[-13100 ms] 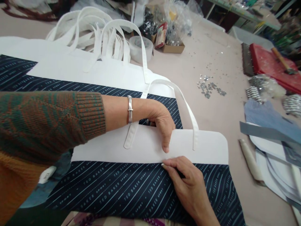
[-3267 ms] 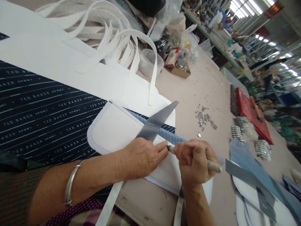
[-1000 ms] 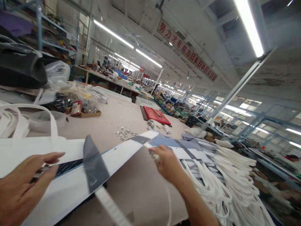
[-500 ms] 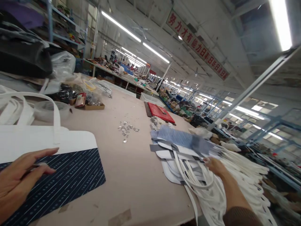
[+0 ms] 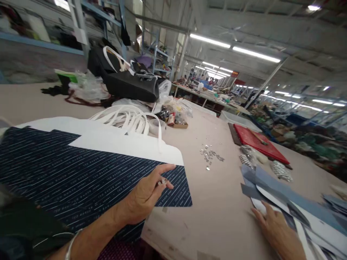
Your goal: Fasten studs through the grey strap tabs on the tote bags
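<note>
My left hand (image 5: 145,193) is over a dark navy fabric panel (image 5: 114,180) with pale slanting stripes and lettering. Its fingers are curled around a small shiny piece (image 5: 162,181), whose kind I cannot make out. White backing (image 5: 130,141) and a white strap (image 5: 159,135) run along the panel's upper edge. On the right, my right hand (image 5: 279,229) rests at the near edge of a pile of grey-blue and white panels (image 5: 295,202). Its fingers are spread, touching a white rounded piece. White straps (image 5: 303,234) lie beside that hand, partly cut off.
Small silver metal pieces (image 5: 210,155) are scattered mid-table. Behind them are a cardboard box (image 5: 180,125) of small parts and white strap loops (image 5: 124,117). A red folded item (image 5: 260,142) lies at the right, a black bag (image 5: 131,85) at the back left.
The view has swung left, showing more of the navy panel. My right hand has left the white straps for the near edge of the grey-blue pile. My left hand stays over the navy panel.
</note>
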Action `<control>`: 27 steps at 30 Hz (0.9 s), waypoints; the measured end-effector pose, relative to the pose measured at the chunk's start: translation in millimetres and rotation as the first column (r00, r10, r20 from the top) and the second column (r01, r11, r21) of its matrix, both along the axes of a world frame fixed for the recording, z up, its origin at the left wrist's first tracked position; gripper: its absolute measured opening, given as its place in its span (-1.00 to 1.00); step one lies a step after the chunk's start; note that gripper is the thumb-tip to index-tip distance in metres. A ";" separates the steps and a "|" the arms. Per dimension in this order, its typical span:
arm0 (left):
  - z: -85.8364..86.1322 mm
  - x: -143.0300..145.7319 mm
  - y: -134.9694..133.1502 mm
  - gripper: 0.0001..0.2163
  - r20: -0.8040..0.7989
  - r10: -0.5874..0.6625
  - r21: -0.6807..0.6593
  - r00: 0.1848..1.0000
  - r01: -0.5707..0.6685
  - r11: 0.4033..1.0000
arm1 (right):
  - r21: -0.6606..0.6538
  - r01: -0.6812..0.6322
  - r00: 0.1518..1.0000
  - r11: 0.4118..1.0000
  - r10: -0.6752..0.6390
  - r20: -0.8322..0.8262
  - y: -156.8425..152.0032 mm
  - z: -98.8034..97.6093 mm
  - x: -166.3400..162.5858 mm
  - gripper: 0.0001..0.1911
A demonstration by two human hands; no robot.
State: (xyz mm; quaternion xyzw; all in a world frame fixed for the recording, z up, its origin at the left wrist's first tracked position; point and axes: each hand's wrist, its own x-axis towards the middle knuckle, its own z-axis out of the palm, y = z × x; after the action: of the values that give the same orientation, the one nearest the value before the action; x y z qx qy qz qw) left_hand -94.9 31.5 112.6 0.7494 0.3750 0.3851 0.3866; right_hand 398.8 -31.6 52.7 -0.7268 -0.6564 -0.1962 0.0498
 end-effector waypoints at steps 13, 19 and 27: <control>-13.8 -8.5 -6.8 -0.44 0.152 -0.154 -0.112 0.976 0.172 0.979 | 0.156 -0.577 0.552 0.801 0.524 -0.649 53.2 50.7 -233.3 -0.79; -11.5 -21.9 -7.9 -0.33 0.005 -0.230 -0.039 0.973 0.230 0.972 | 0.162 -0.859 0.272 0.486 0.700 -0.660 51.0 65.5 -315.0 -0.66; -15.9 -33.8 -5.2 -0.30 -0.037 -0.258 -0.010 0.965 0.258 0.966 | 0.124 -0.897 0.293 0.425 0.779 -0.555 61.2 55.2 -323.1 -0.69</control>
State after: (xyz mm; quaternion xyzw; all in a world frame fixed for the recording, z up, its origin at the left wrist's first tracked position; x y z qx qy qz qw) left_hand -128.6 26.3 96.7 0.7980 0.2825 0.3165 0.4281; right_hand 75.7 29.5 107.9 -0.2940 -0.9120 0.1415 0.2485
